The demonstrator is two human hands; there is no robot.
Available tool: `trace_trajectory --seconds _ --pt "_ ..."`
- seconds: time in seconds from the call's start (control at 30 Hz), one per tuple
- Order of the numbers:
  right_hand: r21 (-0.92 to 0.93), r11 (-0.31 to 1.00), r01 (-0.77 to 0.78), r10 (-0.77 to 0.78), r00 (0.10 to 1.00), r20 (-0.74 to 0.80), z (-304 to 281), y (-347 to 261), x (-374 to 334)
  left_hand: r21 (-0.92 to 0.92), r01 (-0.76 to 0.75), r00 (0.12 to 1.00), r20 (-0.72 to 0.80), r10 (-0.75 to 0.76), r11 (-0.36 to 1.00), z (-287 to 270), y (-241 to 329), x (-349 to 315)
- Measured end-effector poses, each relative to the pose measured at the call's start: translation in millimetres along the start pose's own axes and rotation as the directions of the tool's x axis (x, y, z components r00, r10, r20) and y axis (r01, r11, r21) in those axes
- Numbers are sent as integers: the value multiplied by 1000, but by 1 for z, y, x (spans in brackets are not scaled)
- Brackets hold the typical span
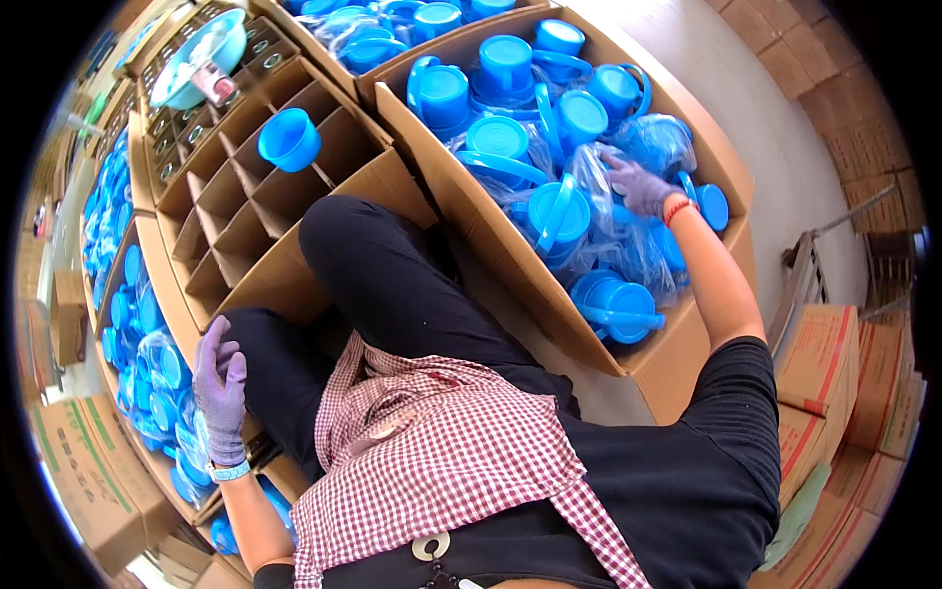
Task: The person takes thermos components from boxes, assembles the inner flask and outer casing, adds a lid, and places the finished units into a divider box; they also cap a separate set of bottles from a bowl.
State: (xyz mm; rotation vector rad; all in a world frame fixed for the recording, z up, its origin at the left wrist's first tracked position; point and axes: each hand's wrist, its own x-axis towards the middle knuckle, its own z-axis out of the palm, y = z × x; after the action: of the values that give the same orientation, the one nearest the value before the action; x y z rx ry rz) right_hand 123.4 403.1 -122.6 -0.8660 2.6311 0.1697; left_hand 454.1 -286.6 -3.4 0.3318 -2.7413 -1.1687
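- While the right hand (640,185) reaches into the large carton (491,240), its fingers lie at clear plastic bags (589,177) among blue cups (561,216); I cannot tell whether it grasps the plastic or only touches it.
- The left hand (222,388) is released and holds nothing; it is raised near the left knee, with its fingers pointing up and the thumb apart.
- Both hands wear purple-grey gloves; a red bracelet (680,209) is at the right wrist and a light blue band (230,472) at the left one.
- The blue cups, which have loop-like handles, fill the large carton in a loose heap, turned in different directions, and some of them are wrapped in the plastic.
- Just to the left of this carton stands a partitioned carton (378,187), whose brown dividers (250,201) make many square cells.
- One single blue vessel (289,139) is at the upper part of these cells; how deep it sits, I cannot tell.
- Farther up on the left, a pale blue basin (235,44) carries small white things, and beside it lies a small red-and-white object (214,83).
- Along the left side, other cartons contain more blue pieces (162,373).
- Across the lap of the person lies a red-and-white checked apron (451,432).
- At the far right, brown cartons (819,358) are stacked.
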Motion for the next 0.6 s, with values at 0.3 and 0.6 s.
trace_trajectory --seconds 0.3,0.6 --pt "486 776 401 229 540 -810 -131 -223 21 196 -150 986 -40 161 969 61 2 197" --pt "738 340 583 151 741 -654 -105 -311 46 391 -250 956 -43 289 886 162 -63 360"
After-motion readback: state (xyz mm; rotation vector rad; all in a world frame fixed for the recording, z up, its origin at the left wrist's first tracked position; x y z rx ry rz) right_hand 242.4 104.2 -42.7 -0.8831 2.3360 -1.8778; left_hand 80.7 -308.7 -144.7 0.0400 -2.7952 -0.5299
